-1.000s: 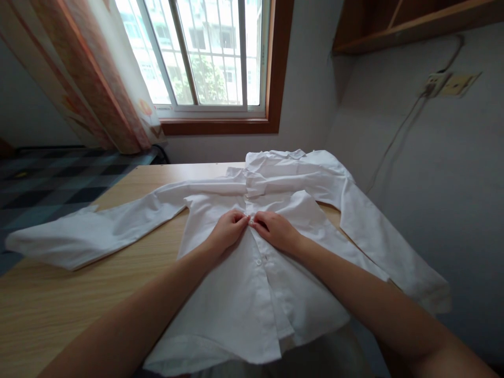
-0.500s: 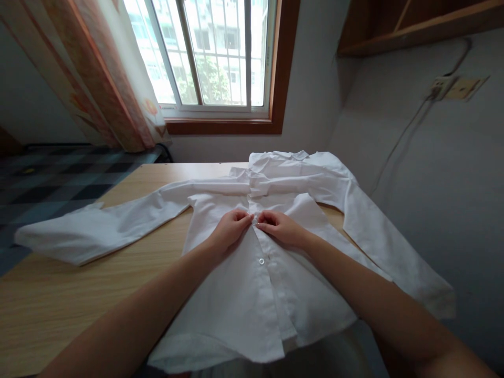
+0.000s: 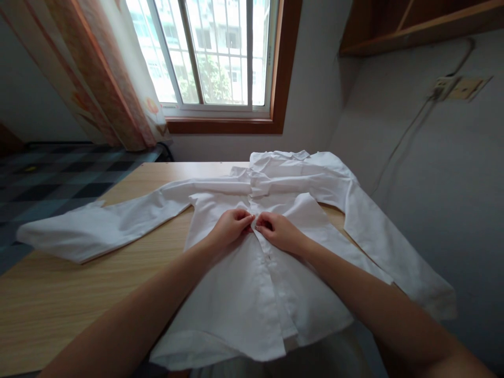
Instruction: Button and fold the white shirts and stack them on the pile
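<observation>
A bed (image 3: 59, 181) with a checked cover lies at the far left, and a flowered curtain (image 3: 106, 79) hangs above it. Next comes the wooden table (image 3: 47, 299), its pale top bare in the near left part. One sleeve (image 3: 106, 231) of the white shirt (image 3: 224, 299) stretches out across it, the cuff end reaching past the table's left side. Behind the table is a window (image 3: 214, 58) with a brown frame. The shirt's body lies front up in the middle, collar end away from the person, hem toward them. The left hand (image 3: 232, 227) is nearly closed, thumb and forefinger pinched together on the cloth at the shirt's front opening. Just beside it, the right hand (image 3: 279, 231) is curled in, a small hollow showing inside the fingers, its fingertips closed on the same front strip (image 3: 270, 283); whether a button sits between the two hands is too small to tell. A slit shows in the strip below them. The other sleeve (image 3: 388, 244) slants down toward the right wall, where a cord (image 3: 397, 142) runs from a socket (image 3: 444, 88) under a wooden shelf (image 3: 425, 37)
</observation>
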`<state>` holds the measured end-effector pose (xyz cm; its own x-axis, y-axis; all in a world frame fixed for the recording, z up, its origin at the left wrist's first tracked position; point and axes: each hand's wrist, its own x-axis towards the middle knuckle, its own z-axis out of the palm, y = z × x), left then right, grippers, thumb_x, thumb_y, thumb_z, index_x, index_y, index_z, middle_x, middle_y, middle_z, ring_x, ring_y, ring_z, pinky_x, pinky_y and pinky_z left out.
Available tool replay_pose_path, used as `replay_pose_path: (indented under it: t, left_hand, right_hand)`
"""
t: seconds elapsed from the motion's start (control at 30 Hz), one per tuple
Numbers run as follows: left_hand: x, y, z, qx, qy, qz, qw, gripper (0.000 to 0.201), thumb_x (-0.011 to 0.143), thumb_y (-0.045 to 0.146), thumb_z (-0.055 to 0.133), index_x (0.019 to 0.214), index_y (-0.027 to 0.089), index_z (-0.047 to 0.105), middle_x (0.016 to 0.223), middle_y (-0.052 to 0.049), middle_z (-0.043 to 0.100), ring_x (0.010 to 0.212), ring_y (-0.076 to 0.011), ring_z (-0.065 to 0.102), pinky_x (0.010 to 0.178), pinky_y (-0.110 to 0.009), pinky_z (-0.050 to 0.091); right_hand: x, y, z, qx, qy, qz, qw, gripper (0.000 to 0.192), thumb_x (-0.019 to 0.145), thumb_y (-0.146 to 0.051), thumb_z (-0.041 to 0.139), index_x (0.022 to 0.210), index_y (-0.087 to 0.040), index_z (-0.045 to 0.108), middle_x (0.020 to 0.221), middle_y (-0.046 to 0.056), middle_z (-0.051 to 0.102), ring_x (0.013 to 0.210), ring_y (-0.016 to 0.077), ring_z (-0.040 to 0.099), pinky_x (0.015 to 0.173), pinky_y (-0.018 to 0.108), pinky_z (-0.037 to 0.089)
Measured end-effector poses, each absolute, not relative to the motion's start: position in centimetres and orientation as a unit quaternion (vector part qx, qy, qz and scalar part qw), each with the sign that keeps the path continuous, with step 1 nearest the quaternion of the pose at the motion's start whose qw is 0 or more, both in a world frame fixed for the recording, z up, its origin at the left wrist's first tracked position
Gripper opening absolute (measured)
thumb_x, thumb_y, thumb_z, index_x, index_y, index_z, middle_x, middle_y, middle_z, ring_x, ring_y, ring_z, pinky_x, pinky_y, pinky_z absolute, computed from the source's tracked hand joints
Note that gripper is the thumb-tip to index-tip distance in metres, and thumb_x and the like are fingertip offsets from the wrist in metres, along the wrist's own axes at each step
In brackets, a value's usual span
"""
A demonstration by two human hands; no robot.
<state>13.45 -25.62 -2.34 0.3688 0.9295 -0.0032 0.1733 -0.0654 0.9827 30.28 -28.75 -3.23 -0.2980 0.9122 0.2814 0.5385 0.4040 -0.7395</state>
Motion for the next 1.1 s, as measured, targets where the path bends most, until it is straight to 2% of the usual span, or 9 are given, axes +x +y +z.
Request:
replay_pose_path:
  t: [0.2, 0.4, 0.77, 0.93, 1.03, 1.1]
  left_hand:
    - [13.7, -25.9, -2.6, 0.577, 0.421, 0.383, 0.585, 0.031, 0.063, 0.043, 0.074, 0.057, 0.016, 0.059, 0.052, 0.001, 0.050, 0.050, -0.0090, 0.042, 0.046, -0.022, 0.029]
    - [13.9, -26.0, -2.6, 0.530, 0.401, 0.412, 0.623, 0.033, 0.056, 0.040, 0.082, 0.064, 0.013, 0.064, 0.055, 0.000, 0.055, 0.052, -0.0083, 0.047, 0.049, -0.020, 0.033]
    - [13.9, -25.5, -2.9, 0.530, 0.419, 0.415, 0.609, 0.032, 0.054, 0.038, 0.083, 0.061, 0.013, 0.064, 0.053, 0.000, 0.056, 0.051, -0.0081, 0.047, 0.048, -0.021, 0.033]
    - [14.1, -25.7, -2.9, 0.533, 0.417, 0.424, 0.602, 0.031, 0.055, 0.036, 0.082, 0.064, 0.014, 0.063, 0.055, 0.001, 0.056, 0.052, -0.0087, 0.049, 0.050, -0.022, 0.037]
    - [14.3, -25.8, -2.9, 0.520, 0.408, 0.434, 0.612, 0.033, 0.055, 0.033, 0.082, 0.071, 0.014, 0.062, 0.060, 0.002, 0.059, 0.054, -0.0084, 0.051, 0.053, -0.021, 0.038]
    - [14.4, -25.7, -3.0, 0.517, 0.406, 0.440, 0.612, 0.042, 0.055, 0.033, 0.082, 0.085, 0.015, 0.059, 0.060, 0.004, 0.059, 0.054, -0.0090, 0.053, 0.054, -0.021, 0.040]
  right_hand:
    - [30.1, -28.8, -3.0, -0.504, -0.744, 0.267, 0.347, 0.010, 0.084, -0.018, 0.056, 0.074, -0.018, 0.057, 0.070, -0.001, 0.059, 0.067, 0.0131, 0.051, 0.064, 0.025, 0.035]
    - [30.2, -28.7, -3.2, -0.512, -0.735, 0.273, 0.350, 0.011, 0.084, -0.020, 0.056, 0.073, -0.018, 0.054, 0.069, -0.002, 0.057, 0.066, 0.0129, 0.050, 0.064, 0.025, 0.035]
    - [30.6, -28.9, -2.5, -0.488, -0.755, 0.265, 0.349, 0.013, 0.087, -0.021, 0.055, 0.075, -0.018, 0.057, 0.069, -0.002, 0.058, 0.066, 0.0124, 0.049, 0.063, 0.024, 0.034]
    - [30.5, -28.9, -2.5, -0.490, -0.769, 0.246, 0.330, 0.026, 0.096, -0.025, 0.043, 0.072, -0.019, 0.052, 0.073, 0.001, 0.058, 0.070, 0.0133, 0.050, 0.066, 0.026, 0.033]
    - [30.3, -28.6, -3.1, -0.508, -0.765, 0.221, 0.328, 0.027, 0.097, -0.031, 0.042, 0.074, -0.020, 0.050, 0.073, 0.001, 0.056, 0.070, 0.0141, 0.050, 0.066, 0.026, 0.032]
    - [30.2, -28.3, -3.5, -0.513, -0.764, 0.216, 0.328, 0.024, 0.097, -0.029, 0.042, 0.077, -0.020, 0.051, 0.075, 0.001, 0.057, 0.072, 0.0146, 0.050, 0.067, 0.026, 0.033]
